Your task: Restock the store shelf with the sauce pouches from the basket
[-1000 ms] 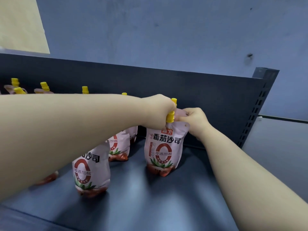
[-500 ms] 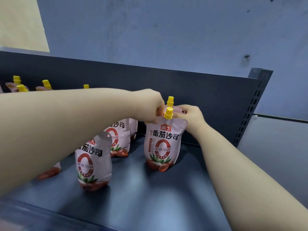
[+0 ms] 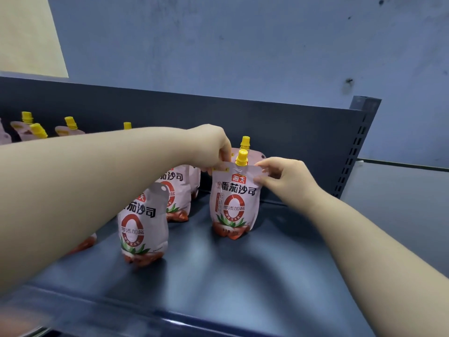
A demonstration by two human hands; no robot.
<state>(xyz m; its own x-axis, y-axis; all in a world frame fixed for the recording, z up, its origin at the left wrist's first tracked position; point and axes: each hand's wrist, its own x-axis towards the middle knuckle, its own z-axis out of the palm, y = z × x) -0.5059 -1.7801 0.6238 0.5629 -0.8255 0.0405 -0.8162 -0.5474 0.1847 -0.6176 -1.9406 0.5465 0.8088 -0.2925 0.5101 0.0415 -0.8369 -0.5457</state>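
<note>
I see my left grip (image 3: 213,152) pinching the top left corner of a sauce pouch (image 3: 233,203). My right grip (image 3: 281,176) pinches the top right corner of the same pouch, with the thumb in front. So both grips are closed on this one pouch, one on each side of its yellow cap (image 3: 242,157).

The pouch stands upright on the dark shelf (image 3: 243,276), right below my two grips. Its bottom touches the shelf floor. It is white and pink with a big red ring and red fruit at the bottom.

Just behind my grips another pouch (image 3: 252,155) stands close to the back wall (image 3: 303,142) of the shelf. Only its top and its yellow cap show.

Under my left arm, a second row of pouches runs toward me. The nearest pouch (image 3: 143,227) stands upright, nearer to me than my left grip and apart from the one I hold. One more pouch (image 3: 178,190) stands behind it.

Far out past my left arm, more yellow caps (image 3: 70,122) poke up along the back wall. I cannot see a basket here.
</note>
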